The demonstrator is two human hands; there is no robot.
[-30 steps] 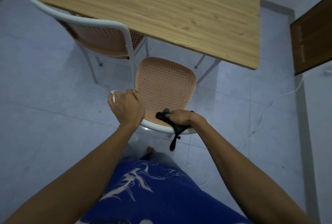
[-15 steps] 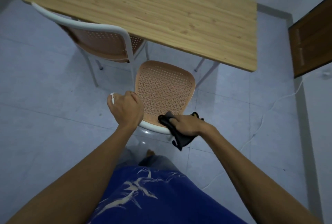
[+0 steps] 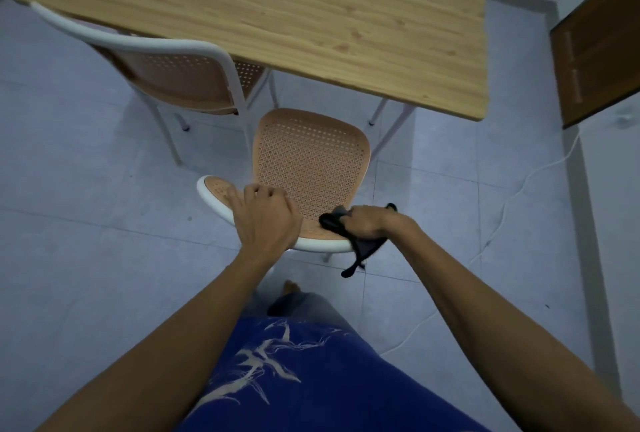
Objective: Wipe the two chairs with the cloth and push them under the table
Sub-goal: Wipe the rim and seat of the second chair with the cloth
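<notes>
left hand [image 3: 266,220]: fingers curled over the top rail of the near chair [image 3: 311,154], gripping it
right hand [image 3: 369,225]: clenched round the cloth [image 3: 365,246], pressing it on the same rail, right end
cloth: dark, soft, bunched; a tail hangs below the right hand
near chair: seat just ahead of both hands, front edge short of the desk [image 3: 277,9] edge, not tucked under
far chair [image 3: 183,82]: ahead-left of the left hand, seat partly under the desk
room: open floor [image 3: 86,241] left of the left hand and right of the right hand; slanted desk leg [image 3: 393,134] ahead of the right hand, close to the seat corner
materials: chairs have a white tube frame and tan perforated mesh with rounded corners; desk is pale wood grain with a straight edge; floor is grey tile
extras: white cable [image 3: 512,194] on the floor right of the right hand; brown door [image 3: 595,57] far right
</notes>
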